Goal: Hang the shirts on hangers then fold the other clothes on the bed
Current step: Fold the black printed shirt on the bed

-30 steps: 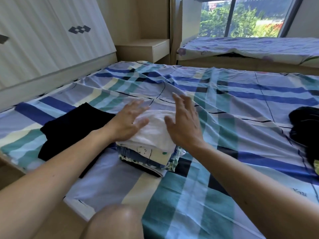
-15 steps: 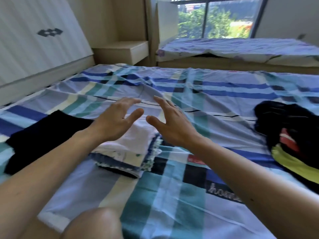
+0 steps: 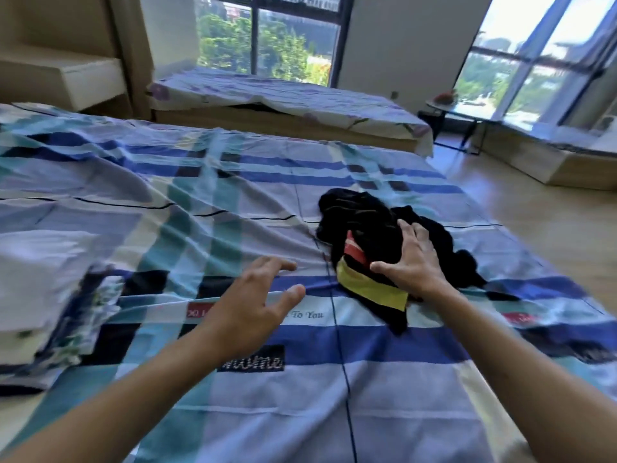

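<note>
Folded clothes (image 3: 43, 289) lie stacked left of the left hand (image 3: 253, 305), which has left them and hovers open over the bed (image 3: 384, 396), while farther on the right hand (image 3: 417, 265), fingers spread, now rests on the crumpled black garment (image 3: 364, 222), so the next fold probably begins.

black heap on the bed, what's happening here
A person is working through laundry on the plaid bed. Their right hand lies spread on the crumpled black garment with red and yellow bands, not yet gripping it. The left hand hovers open over the bed. A folded stack sits at the left.
</note>
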The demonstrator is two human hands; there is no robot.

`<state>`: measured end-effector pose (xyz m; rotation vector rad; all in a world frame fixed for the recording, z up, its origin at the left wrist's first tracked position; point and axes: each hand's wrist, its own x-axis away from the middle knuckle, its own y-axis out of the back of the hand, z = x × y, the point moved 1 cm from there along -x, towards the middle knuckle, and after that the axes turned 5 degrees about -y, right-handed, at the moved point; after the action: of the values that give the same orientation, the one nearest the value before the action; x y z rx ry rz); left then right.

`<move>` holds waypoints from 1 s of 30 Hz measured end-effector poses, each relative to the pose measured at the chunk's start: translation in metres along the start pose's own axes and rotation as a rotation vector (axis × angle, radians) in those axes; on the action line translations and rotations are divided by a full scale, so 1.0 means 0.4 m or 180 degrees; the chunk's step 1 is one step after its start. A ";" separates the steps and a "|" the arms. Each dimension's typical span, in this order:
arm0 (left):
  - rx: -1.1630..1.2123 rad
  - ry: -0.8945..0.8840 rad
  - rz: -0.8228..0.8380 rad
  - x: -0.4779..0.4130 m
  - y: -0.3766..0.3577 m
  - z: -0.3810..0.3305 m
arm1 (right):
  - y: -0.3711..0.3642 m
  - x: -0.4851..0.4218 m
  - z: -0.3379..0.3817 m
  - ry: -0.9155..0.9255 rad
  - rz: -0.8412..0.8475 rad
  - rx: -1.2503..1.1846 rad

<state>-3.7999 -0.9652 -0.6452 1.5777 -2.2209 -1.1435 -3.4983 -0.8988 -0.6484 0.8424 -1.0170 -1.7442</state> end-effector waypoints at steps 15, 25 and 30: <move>-0.0104 0.0168 0.0259 0.033 -0.056 0.031 | -0.065 -0.052 -0.071 0.0362 -0.0075 0.0637; 0.1560 0.1229 0.0108 0.006 -0.059 0.015 | 0.013 0.123 0.089 0.1113 0.1625 -0.1798; 0.3760 0.2130 0.0475 0.008 -0.048 -0.022 | 0.052 0.271 0.199 0.1663 0.2873 -0.2217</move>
<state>-3.7827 -0.9748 -0.6531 1.6264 -2.4468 0.8591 -3.5969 -0.9834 -0.6074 0.2625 -0.2829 -0.8966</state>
